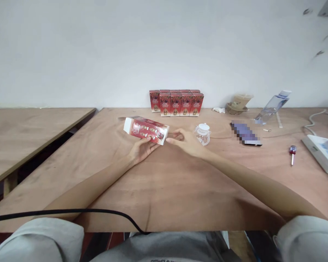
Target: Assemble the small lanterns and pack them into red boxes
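Observation:
A red printed carton (150,130) lies tilted above the table, with a white flap standing out at its left end. My left hand (144,150) grips it from below, thumb on the printed front and fingers underneath. At the carton's right end is my right hand (190,142), its thumb tip at the edge and its fingers bent but apart. The carton hides part of the left fingers. Just right of my right hand stands a small clear jar (202,135) with a white lid.
Several matching red cartons (176,104) stand in rows by the wall. To the right are a cup (240,102), a tilted clear bottle (273,107), a phone (246,134), a screwdriver (292,154) and a white device (322,154). A black cable (71,211) crosses the front left.

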{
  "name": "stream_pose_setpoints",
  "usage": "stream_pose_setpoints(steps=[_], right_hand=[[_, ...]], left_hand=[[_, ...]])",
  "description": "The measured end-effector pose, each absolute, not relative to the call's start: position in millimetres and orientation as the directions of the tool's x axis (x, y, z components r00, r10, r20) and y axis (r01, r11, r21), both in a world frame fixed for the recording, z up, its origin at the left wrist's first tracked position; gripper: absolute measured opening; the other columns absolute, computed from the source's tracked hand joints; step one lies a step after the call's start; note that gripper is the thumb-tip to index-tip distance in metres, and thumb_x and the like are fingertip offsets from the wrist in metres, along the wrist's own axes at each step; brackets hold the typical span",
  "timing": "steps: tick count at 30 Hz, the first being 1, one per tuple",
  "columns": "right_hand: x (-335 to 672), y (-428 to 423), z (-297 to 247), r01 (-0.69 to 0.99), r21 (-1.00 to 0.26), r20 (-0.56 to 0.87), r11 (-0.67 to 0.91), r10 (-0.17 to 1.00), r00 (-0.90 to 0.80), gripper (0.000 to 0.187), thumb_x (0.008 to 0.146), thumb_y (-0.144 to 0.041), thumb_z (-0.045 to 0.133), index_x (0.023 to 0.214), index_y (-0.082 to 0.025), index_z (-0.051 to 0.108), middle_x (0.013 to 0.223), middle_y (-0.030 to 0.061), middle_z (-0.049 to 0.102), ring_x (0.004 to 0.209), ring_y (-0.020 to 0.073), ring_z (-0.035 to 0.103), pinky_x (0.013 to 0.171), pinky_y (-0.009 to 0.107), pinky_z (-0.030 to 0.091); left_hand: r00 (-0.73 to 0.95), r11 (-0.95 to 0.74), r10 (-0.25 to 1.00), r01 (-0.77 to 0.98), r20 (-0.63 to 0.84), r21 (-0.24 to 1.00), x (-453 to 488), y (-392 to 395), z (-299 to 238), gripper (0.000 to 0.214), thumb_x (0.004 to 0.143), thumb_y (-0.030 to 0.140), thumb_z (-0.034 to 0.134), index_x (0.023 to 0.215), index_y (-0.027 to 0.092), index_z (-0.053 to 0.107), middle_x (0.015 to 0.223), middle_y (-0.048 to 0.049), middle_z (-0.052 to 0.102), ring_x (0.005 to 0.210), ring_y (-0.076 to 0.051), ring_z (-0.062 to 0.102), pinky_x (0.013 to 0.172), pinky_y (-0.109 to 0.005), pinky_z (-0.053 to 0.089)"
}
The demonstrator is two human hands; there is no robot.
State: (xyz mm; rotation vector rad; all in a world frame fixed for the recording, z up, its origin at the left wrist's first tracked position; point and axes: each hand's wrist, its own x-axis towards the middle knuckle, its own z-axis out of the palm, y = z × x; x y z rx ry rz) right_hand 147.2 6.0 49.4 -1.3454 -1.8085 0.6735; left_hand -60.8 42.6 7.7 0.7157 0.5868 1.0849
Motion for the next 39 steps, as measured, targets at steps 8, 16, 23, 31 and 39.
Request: stream_pose_setpoints(steps=[8,16,23,31,39], right_hand=[[130,33,25,0.307,-0.916,0.213,0.257,0.962,-0.171,0.039,0.064,-0.051,0.075,0.08,-0.018,0.064,0.084,0.0051,0.069,0.078,0.0182,0.064,0.064,0.03,0.052],[126,40,13,-0.037,-0.992,0.124,0.119,0.97,-0.208,0.041,0.06,-0.043,0.08,0.083,-0.017,0.06,0.088,0.0049,0.065,0.072,0.0132,0.063,0.059,0.026,0.056],[120,36,11,-0.231,-0.973,0.079,0.011,0.954,-0.29,0.039,0.059,-0.032,0.08,0.072,-0.021,0.045,0.082,-0.0054,0.061,0.076,0.0115,0.067,0.083,0.035,0.058],[111,38,-9,-0.325,-0.945,0.027,-0.042,0.978,-0.205,0.025,0.069,-0.026,0.06,0.073,-0.023,0.036,0.085,-0.0035,0.055,0.085,0.0153,0.066,0.087,0.043,0.056],[129,37,1,0.359,-0.771,0.498,0.527,0.849,-0.178,0.053,0.072,-0.026,0.067,0.119,-0.024,0.043,0.125,0.011,0.054,0.112,0.0248,0.056,0.094,0.045,0.048]], left_hand=[[0.292,0.286,0.947,-0.565,-0.137,0.774,-62,45,8,0.007,0.074,0.011,0.061,0.069,0.017,0.062,0.082,-0.0022,0.071,0.094,-0.016,0.066,0.106,-0.033,0.045],[0.264,0.274,0.954,-0.586,-0.14,0.762,-61,45,9,0.005,0.077,0.013,0.06,0.077,0.018,0.062,0.085,-0.0006,0.069,0.087,-0.012,0.066,0.092,-0.025,0.053],[0.227,0.207,0.97,-0.574,-0.089,0.792,-60,46,5,0.008,0.077,0.018,0.061,0.085,0.018,0.062,0.088,-0.0012,0.069,0.087,-0.013,0.065,0.088,-0.025,0.055],[0.199,0.203,0.974,-0.573,-0.106,0.794,-60,47,6,0.006,0.077,0.017,0.06,0.082,0.019,0.06,0.088,-0.0013,0.068,0.093,-0.015,0.065,0.096,-0.028,0.052],[0.272,0.205,0.959,-0.473,-0.079,0.857,-57,44,4,0.024,0.074,0.022,0.066,0.097,0.018,0.058,0.096,-0.0035,0.069,0.09,-0.019,0.066,0.095,-0.044,0.051]])
